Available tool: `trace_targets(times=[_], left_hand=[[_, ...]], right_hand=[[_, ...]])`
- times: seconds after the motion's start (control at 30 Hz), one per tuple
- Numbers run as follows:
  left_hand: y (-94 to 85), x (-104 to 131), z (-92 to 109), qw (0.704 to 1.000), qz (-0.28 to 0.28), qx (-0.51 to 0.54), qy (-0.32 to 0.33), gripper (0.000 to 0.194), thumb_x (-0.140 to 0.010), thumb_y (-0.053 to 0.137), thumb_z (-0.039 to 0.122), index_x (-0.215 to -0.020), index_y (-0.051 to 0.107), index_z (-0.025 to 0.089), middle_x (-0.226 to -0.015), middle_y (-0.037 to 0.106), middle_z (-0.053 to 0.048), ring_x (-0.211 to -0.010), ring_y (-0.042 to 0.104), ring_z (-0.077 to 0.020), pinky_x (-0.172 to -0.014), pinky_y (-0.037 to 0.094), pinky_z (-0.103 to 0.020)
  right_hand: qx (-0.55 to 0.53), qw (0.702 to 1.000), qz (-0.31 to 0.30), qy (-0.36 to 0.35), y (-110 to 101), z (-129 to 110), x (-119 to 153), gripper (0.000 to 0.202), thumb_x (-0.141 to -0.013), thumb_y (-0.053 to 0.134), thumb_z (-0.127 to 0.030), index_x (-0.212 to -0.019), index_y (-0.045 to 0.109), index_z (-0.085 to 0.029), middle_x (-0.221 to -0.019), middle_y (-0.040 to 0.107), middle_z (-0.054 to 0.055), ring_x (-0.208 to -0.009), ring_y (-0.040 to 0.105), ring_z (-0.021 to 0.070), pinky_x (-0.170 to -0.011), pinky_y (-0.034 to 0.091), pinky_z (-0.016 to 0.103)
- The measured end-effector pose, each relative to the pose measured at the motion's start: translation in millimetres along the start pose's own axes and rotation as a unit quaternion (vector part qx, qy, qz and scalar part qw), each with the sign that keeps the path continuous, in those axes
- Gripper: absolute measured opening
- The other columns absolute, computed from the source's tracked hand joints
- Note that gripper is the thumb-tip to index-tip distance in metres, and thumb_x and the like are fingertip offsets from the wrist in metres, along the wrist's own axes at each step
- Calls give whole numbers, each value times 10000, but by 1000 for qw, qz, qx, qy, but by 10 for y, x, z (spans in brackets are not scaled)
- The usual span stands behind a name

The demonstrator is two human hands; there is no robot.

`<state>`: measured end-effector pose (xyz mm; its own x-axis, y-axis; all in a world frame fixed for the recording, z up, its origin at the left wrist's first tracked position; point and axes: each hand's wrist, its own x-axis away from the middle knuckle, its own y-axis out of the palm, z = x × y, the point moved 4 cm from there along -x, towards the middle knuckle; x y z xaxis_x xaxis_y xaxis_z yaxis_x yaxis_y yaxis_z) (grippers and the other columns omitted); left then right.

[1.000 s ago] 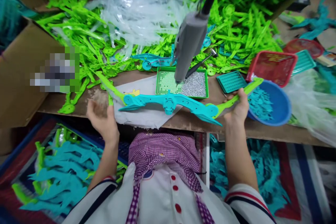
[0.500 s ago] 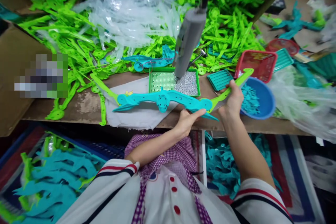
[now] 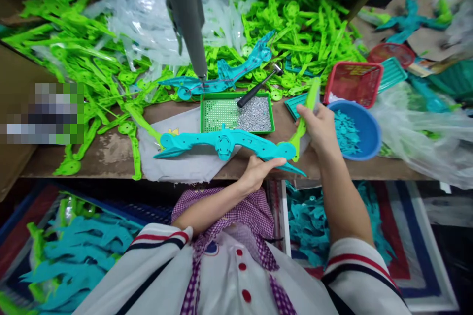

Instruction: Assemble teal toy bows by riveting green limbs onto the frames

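Note:
A toy bow lies across in front of me: a long turquoise plastic body point(image 3: 223, 143) with a lime-green limb jointed at each end. My left hand point(image 3: 258, 170) grips the body near its right end, thumb stretched along it by the round joint. At that joint, the right green limb point(image 3: 313, 96) stands steeply upward, with my right hand point(image 3: 320, 125) closed around its middle. The left green limb point(image 3: 142, 122) slants up and away from the other joint. Just behind the body sits a green tray point(image 3: 219, 114) with small metal pieces point(image 3: 254, 114) in its right part.
A grey electric screwdriver point(image 3: 186, 15) hangs over the table. A hammer point(image 3: 258, 86) rests across the tray's back edge. Another turquoise body point(image 3: 229, 76) lies behind. Green limbs point(image 3: 291, 15) are heaped at the back. On the right stand a blue bowl point(image 3: 375, 130) and a red basket point(image 3: 354, 83).
My right hand has swung the right green limb from a rightward slant to nearly upright. The hanging screwdriver has swung left, uncovering the hammer. My left hand keeps its hold.

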<state>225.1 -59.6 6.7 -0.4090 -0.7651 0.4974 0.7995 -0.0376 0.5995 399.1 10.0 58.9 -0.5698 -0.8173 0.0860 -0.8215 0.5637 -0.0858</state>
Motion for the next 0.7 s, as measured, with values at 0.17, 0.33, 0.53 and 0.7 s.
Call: trace_targets(times=[0.17,0.33,0.53,0.7], left_hand=[[-34,164,79,999,-15,14,-27,370,-516,927,292,-762,671,186,-800,714,-14,-757,670,-181,-769,581,-389],[-55,340,209,998,-45,-1,-32,360,-525,924,261,-755,653,203,-763,712,14,-716,672,-171,-753,581,-372],[-65,426,340,998,-43,-9,-39,382,-526,925,278,-798,669,200,-795,736,25,-737,701,-185,-768,602,-386],[-99,524,400,997,-53,15,-54,415,-513,933,243,-843,687,190,-794,750,34,-691,692,-139,-716,602,-290]], right_hand=[[70,995,-69,-22,122,-176,4,261,-787,793,-278,-662,587,-177,-551,526,-56,-557,495,75,-495,371,190],[21,991,-67,-117,139,-330,165,290,-829,748,-444,-776,599,-201,-695,548,-32,-837,622,144,-755,534,264],[37,973,-152,-172,258,-724,257,365,-922,579,-577,-934,637,-217,-894,612,-5,-1046,620,185,-938,540,364],[129,977,-1,-169,-281,-122,472,413,-1003,375,-538,-1151,623,-243,-1011,672,73,-880,648,197,-811,564,381]])
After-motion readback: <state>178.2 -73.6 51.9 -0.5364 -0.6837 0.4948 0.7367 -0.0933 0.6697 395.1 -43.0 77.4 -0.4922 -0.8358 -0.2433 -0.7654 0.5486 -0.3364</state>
